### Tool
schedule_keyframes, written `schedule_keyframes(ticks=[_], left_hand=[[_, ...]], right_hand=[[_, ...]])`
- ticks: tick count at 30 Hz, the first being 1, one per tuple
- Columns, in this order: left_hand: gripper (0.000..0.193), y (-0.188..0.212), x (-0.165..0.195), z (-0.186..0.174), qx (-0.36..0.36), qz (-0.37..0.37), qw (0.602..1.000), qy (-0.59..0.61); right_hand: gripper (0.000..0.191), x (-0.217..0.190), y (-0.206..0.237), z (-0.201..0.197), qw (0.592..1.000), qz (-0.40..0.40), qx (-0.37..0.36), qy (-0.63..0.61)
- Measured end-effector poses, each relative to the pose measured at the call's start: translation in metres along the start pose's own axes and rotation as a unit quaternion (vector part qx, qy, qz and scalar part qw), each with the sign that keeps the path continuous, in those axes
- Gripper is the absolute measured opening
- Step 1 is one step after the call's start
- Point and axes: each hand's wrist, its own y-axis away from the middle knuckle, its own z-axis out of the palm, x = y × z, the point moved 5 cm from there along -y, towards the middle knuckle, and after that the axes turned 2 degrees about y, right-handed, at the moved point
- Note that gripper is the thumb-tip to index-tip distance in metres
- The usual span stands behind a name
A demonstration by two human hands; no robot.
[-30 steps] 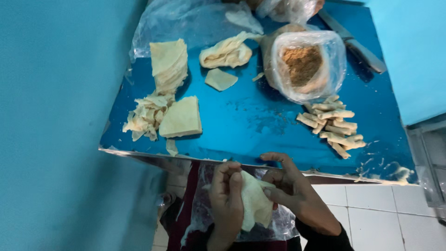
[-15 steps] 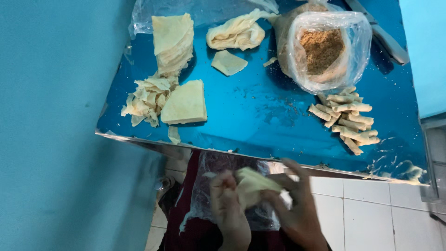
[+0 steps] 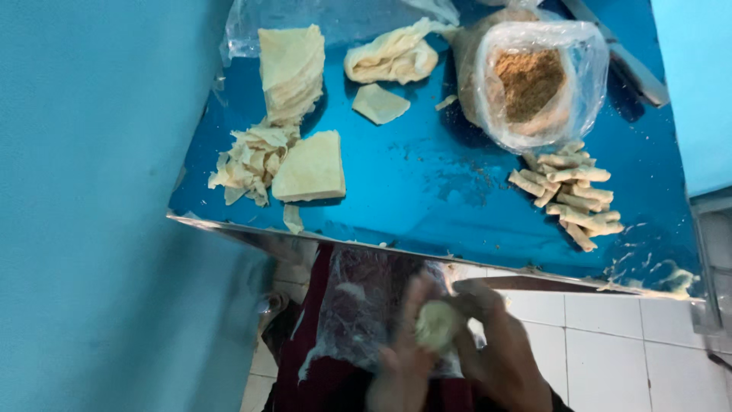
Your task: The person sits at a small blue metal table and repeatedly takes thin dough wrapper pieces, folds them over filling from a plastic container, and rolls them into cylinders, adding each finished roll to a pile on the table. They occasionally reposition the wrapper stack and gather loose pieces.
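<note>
Below the table's front edge, my left hand [image 3: 402,358] and my right hand [image 3: 496,343] are closed together around a pale rolled wrapper [image 3: 436,324]; both are blurred. On the blue table [image 3: 427,191] lie a pile of finished rolls [image 3: 570,192] at the right, a square stack of wrappers [image 3: 310,166] beside torn wrapper scraps [image 3: 245,162] at the left, and a taller wrapper stack [image 3: 290,70] behind them. A plastic bag of brown filling [image 3: 530,80] stands open at the back right.
A crumpled wrapper sheet [image 3: 390,55] and a small single wrapper piece [image 3: 379,104] lie at the back middle. A blue wall [image 3: 91,206] runs along the left. White floor tiles [image 3: 618,343] show below the table. Clear plastic [image 3: 358,305] covers my lap.
The wrapper in my hands has gone from a loose flat sheet to a tight small roll. The view has shifted, so the table sits higher and larger in frame.
</note>
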Motion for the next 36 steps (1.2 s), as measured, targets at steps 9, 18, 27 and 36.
schedule_keyframes(ticks=[9,18,27,36], left_hand=[[0.092,0.016,-0.029,0.019,-0.092,-0.084,0.983,0.136],[0.088,0.016,-0.01,-0.008,-0.023,-0.121,0.986,0.113],[0.069,0.024,-0.01,-0.03,-0.002,-0.113,0.993,0.012],[0.092,-0.011,-0.014,-0.003,-0.001,-0.292,0.956,0.012]], right_hand=[[0.048,-0.038,-0.012,-0.032,0.982,-0.16,0.08,0.062],[0.057,-0.088,-0.104,-0.127,0.94,-0.143,0.047,0.305],[0.044,-0.132,-0.138,-0.135,0.914,-0.266,0.206,0.228],[0.034,-0.105,-0.066,-0.093,0.893,-0.387,0.18,0.143]])
